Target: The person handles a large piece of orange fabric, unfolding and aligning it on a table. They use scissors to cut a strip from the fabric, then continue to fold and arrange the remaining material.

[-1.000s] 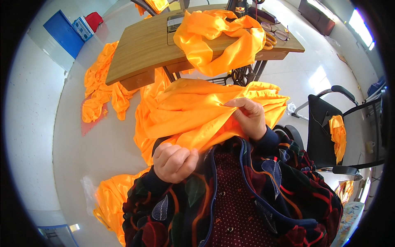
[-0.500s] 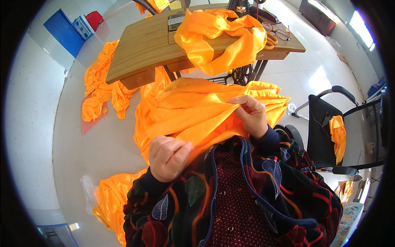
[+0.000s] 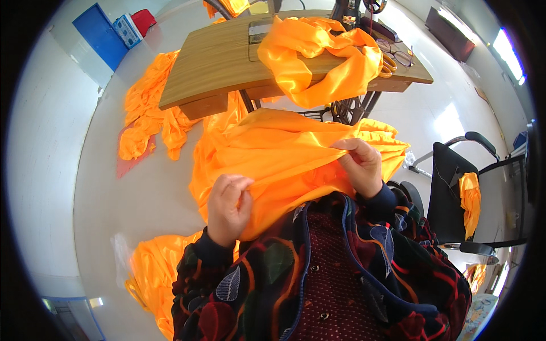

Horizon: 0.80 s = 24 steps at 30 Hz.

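A wide piece of shiny orange satin cloth (image 3: 267,145) is draped over my lap in loose folds. My right hand (image 3: 362,165) pinches its edge between thumb and fingers, and the folds gather toward that pinch. Closer to my body on the left, my left hand (image 3: 228,207) is closed at the cloth, fingertips together. A taut fold runs from one hand to the other. Beyond my lap, a separate twisted loop of orange satin (image 3: 335,79) lies on the wooden sewing table (image 3: 213,57).
Eyeglasses (image 3: 402,57), orange-handled scissors (image 3: 388,65) and a black sewing machine (image 3: 345,12) are at the table's right. More orange cloth heaps (image 3: 148,79) lie on the floor at left. A black chair (image 3: 446,196) with orange cloth on it stands at right.
My left hand has turned upright and moved a little away from my body, fingers still together. My right hand keeps its pinch on the cloth. The view has shifted slightly.
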Motion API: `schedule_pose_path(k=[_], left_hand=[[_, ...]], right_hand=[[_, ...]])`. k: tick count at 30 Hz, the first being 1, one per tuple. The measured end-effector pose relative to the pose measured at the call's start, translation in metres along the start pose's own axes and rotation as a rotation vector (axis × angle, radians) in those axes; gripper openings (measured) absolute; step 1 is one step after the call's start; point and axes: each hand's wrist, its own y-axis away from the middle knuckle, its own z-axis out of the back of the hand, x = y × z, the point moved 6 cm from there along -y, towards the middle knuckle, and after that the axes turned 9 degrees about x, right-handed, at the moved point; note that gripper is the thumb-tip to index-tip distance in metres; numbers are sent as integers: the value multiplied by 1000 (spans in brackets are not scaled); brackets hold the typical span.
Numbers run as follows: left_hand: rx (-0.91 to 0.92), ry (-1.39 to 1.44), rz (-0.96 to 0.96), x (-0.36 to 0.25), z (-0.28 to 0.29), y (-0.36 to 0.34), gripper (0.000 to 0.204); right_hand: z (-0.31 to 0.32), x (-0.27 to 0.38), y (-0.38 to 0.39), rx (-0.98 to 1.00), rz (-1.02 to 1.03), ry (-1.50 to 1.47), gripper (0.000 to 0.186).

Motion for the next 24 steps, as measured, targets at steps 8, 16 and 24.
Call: schedule_pose_path(k=[8,16,24], left_hand=[[-79,188,317,85,7,35,16],[660,1212,408,67,-23,46,14],[740,939,439,99,-52,9,15]], right_hand=[[4,38,3,43,215,277,15],[46,51,-7,-91,189,-108,10],[103,102,-7,-227,372,-149,13]])
